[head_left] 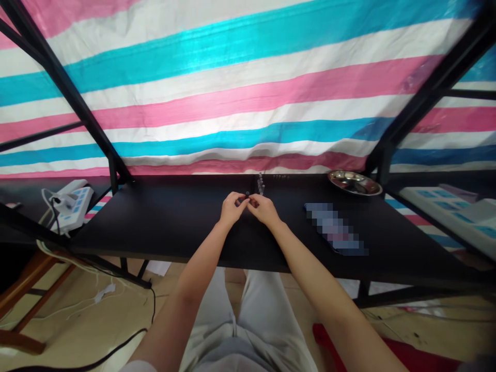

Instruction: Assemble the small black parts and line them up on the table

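Observation:
Both of my hands meet above the middle of the black table (174,222), near its back half. My left hand (232,207) is closed, with thumb and fingertips pinched. My right hand (264,209) pinches in the same way, and the fingertips of both hands touch or nearly touch. A tiny dark piece with a ring-like end (247,194) shows at the fingertips; its kind is too small to make out. Just behind my right hand stands a row of several small, pale, peg-like pieces (261,183). More tiny bits (281,177) lie by the back edge.
At the back right sits a shiny metal dish (354,183). A pixelated bluish oblong thing (335,230) lies right of my right arm. White power strips (73,206) with cables rest at the left side. Black metal frame bars (89,124) and a striped sheet (248,98) enclose the table.

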A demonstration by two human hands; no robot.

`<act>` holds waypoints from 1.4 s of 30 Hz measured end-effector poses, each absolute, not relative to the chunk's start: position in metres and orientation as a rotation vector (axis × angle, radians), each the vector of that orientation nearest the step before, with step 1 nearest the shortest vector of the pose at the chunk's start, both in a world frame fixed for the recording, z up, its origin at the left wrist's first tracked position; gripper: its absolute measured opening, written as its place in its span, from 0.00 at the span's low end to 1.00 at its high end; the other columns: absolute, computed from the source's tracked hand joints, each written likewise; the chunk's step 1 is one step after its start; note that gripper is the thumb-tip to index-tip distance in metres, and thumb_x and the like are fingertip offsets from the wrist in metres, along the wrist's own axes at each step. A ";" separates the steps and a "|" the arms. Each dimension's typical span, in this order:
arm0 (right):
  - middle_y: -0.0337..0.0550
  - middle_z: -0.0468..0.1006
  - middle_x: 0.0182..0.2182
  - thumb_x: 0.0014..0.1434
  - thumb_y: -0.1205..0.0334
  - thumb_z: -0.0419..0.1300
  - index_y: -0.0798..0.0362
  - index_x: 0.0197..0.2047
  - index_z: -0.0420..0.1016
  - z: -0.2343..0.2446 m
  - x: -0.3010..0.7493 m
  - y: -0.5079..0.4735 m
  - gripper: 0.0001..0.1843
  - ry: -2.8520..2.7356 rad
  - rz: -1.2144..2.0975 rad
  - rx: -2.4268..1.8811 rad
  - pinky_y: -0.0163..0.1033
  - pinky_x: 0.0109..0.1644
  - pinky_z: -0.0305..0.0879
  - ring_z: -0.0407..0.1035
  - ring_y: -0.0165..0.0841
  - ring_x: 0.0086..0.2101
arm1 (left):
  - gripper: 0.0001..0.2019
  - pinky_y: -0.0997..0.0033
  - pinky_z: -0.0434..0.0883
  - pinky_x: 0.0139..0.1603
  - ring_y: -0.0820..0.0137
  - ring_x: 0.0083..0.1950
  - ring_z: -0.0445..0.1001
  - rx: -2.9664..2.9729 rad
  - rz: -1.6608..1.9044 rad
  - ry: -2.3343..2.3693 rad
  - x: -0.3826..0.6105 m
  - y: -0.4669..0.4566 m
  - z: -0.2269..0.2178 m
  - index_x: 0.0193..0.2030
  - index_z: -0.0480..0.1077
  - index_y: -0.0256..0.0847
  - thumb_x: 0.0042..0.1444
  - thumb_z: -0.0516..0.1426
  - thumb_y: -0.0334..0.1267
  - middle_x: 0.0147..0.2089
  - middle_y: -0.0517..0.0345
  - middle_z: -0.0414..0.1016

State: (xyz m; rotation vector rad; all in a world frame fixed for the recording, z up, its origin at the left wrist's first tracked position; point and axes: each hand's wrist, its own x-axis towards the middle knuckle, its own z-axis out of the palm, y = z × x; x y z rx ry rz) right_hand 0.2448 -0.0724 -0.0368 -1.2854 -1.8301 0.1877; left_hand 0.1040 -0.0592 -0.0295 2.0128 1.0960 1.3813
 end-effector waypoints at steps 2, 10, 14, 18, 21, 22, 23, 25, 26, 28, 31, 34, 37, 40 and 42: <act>0.39 0.69 0.22 0.54 0.58 0.53 0.54 0.36 0.73 -0.037 0.245 -0.073 0.12 -1.831 0.209 -1.284 0.34 0.30 0.58 0.61 0.29 0.24 | 0.06 0.76 0.66 0.31 0.78 0.27 0.64 1.999 1.368 1.115 0.104 -0.059 -0.029 0.34 0.71 0.38 0.50 0.58 0.38 0.33 0.58 0.70; 0.39 0.71 0.24 0.55 0.54 0.53 0.53 0.43 0.73 -0.036 0.245 -0.073 0.16 -1.860 0.294 -1.303 0.35 0.31 0.61 0.64 0.29 0.24 | 0.11 0.74 0.65 0.31 0.75 0.26 0.65 1.824 1.345 1.319 0.066 -0.027 -0.020 0.33 0.72 0.35 0.49 0.57 0.42 0.27 0.57 0.71; 0.39 0.71 0.24 0.55 0.55 0.53 0.53 0.42 0.73 -0.038 0.246 -0.072 0.16 -1.861 0.292 -1.314 0.35 0.32 0.62 0.65 0.30 0.25 | 0.10 0.73 0.65 0.33 0.73 0.28 0.67 1.926 1.228 1.596 0.012 -0.002 -0.016 0.31 0.72 0.36 0.47 0.58 0.41 0.28 0.57 0.73; 0.40 0.72 0.24 0.56 0.54 0.53 0.53 0.41 0.73 -0.038 0.245 -0.071 0.16 -1.855 0.292 -1.299 0.36 0.33 0.63 0.65 0.30 0.25 | 0.08 0.73 0.64 0.35 0.71 0.31 0.70 1.976 1.059 1.847 -0.036 0.011 -0.015 0.30 0.72 0.36 0.46 0.57 0.39 0.29 0.56 0.74; 0.40 0.72 0.24 0.56 0.53 0.52 0.52 0.40 0.74 -0.037 0.244 -0.072 0.16 -1.851 0.289 -1.304 0.36 0.33 0.63 0.66 0.30 0.25 | 0.08 0.74 0.64 0.34 0.70 0.32 0.70 2.013 0.923 1.931 -0.056 0.012 -0.018 0.30 0.72 0.37 0.47 0.57 0.40 0.30 0.56 0.74; 0.40 0.73 0.24 0.56 0.53 0.52 0.52 0.40 0.74 -0.037 0.244 -0.072 0.15 -1.850 0.289 -1.309 0.36 0.33 0.63 0.66 0.30 0.25 | 0.08 0.74 0.63 0.34 0.70 0.32 0.70 2.018 0.888 1.953 -0.059 0.011 -0.018 0.30 0.72 0.37 0.46 0.57 0.40 0.30 0.56 0.74; 0.40 0.73 0.24 0.56 0.53 0.51 0.52 0.40 0.74 -0.036 0.244 -0.073 0.15 -1.850 0.289 -1.316 0.36 0.33 0.63 0.66 0.31 0.25 | 0.08 0.74 0.63 0.33 0.71 0.31 0.70 2.017 0.859 1.975 -0.061 0.011 -0.018 0.30 0.72 0.38 0.46 0.57 0.40 0.30 0.56 0.73; 0.41 0.73 0.25 0.56 0.54 0.51 0.52 0.39 0.74 -0.035 0.244 -0.073 0.15 -1.851 0.289 -1.329 0.36 0.33 0.63 0.66 0.31 0.26 | 0.08 0.75 0.63 0.33 0.71 0.31 0.70 2.005 0.818 2.018 -0.061 0.010 -0.018 0.30 0.72 0.38 0.46 0.57 0.40 0.29 0.57 0.73; 0.41 0.73 0.25 0.56 0.54 0.51 0.52 0.39 0.74 -0.035 0.244 -0.074 0.15 -1.850 0.290 -1.333 0.36 0.34 0.63 0.66 0.31 0.26 | 0.08 0.75 0.63 0.33 0.71 0.31 0.70 1.994 0.800 2.039 -0.060 0.010 -0.017 0.31 0.72 0.39 0.45 0.57 0.40 0.30 0.57 0.74; 0.41 0.73 0.25 0.56 0.54 0.51 0.52 0.39 0.74 -0.035 0.244 -0.074 0.15 -1.846 0.296 -1.335 0.36 0.34 0.63 0.66 0.31 0.26 | 0.08 0.74 0.63 0.33 0.70 0.33 0.71 1.954 0.760 2.084 -0.058 0.009 -0.016 0.31 0.72 0.39 0.44 0.57 0.39 0.31 0.56 0.74; 0.42 0.74 0.26 0.57 0.55 0.51 0.52 0.38 0.74 -0.037 0.245 -0.073 0.15 -1.840 0.305 -1.325 0.37 0.35 0.63 0.67 0.31 0.27 | 0.08 0.73 0.64 0.35 0.67 0.37 0.72 1.875 0.689 2.153 -0.054 0.007 -0.014 0.31 0.72 0.39 0.43 0.58 0.39 0.34 0.54 0.75; 0.42 0.75 0.26 0.56 0.55 0.51 0.52 0.37 0.74 -0.038 0.246 -0.072 0.14 -1.838 0.305 -1.312 0.36 0.35 0.63 0.67 0.31 0.27 | 0.08 0.71 0.66 0.37 0.64 0.40 0.72 1.824 0.654 2.204 -0.051 0.003 -0.011 0.31 0.73 0.40 0.44 0.58 0.39 0.36 0.52 0.76; 0.41 0.75 0.26 0.56 0.56 0.51 0.52 0.35 0.74 -0.038 0.247 -0.073 0.14 -1.824 0.285 -1.323 0.35 0.35 0.62 0.67 0.31 0.27 | 0.09 0.70 0.66 0.39 0.63 0.42 0.73 1.772 0.641 2.215 -0.048 -0.001 -0.007 0.33 0.73 0.40 0.44 0.58 0.39 0.37 0.51 0.76; 0.41 0.75 0.26 0.55 0.56 0.51 0.51 0.33 0.74 -0.036 0.248 -0.075 0.13 -1.770 0.216 -1.414 0.35 0.34 0.61 0.67 0.31 0.27 | 0.10 0.69 0.67 0.40 0.62 0.43 0.73 1.729 0.588 2.222 -0.048 -0.008 0.002 0.33 0.73 0.40 0.42 0.60 0.40 0.39 0.49 0.76; 0.41 0.75 0.25 0.55 0.57 0.51 0.51 0.31 0.74 -0.035 0.249 -0.075 0.12 -1.721 0.152 -1.520 0.35 0.32 0.59 0.67 0.32 0.27 | 0.10 0.68 0.67 0.40 0.60 0.43 0.73 1.727 0.494 2.249 -0.049 -0.013 0.011 0.32 0.73 0.40 0.42 0.61 0.40 0.39 0.48 0.76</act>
